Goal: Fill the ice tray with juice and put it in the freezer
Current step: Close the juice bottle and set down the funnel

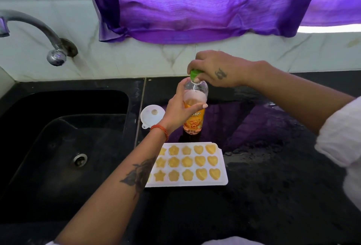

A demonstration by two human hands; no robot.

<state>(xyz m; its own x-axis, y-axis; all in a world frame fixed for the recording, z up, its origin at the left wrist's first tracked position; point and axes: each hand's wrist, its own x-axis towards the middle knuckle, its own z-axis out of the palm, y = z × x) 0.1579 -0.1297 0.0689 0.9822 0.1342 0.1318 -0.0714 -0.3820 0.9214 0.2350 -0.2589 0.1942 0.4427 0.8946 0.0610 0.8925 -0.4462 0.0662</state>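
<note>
Black stone forms the worktop [273, 176], with a dark sink [64, 147] sunk into it on the left and a metal tap [39, 29] on the pale tiled wall above. A purple curtain [195, 6] hangs over the wall at the back, and its colour reflects in the wet stone.

A juice bottle [195, 111] stands upright on the worktop, partly full of orange liquid. The left hand [181, 109] grips the bottle around its middle, fingers curled round the clear plastic. The right hand [216, 68] comes from above and pinches the green cap [194, 74] on the bottle's neck.

Just in front of the bottle lies the white ice tray [222, 166], flat on the worktop. Its star, flower and heart cells hold yellow-orange juice; the left forearm hides its left end. A white funnel [151, 116] rests wide end up between the sink and the bottle.
</note>
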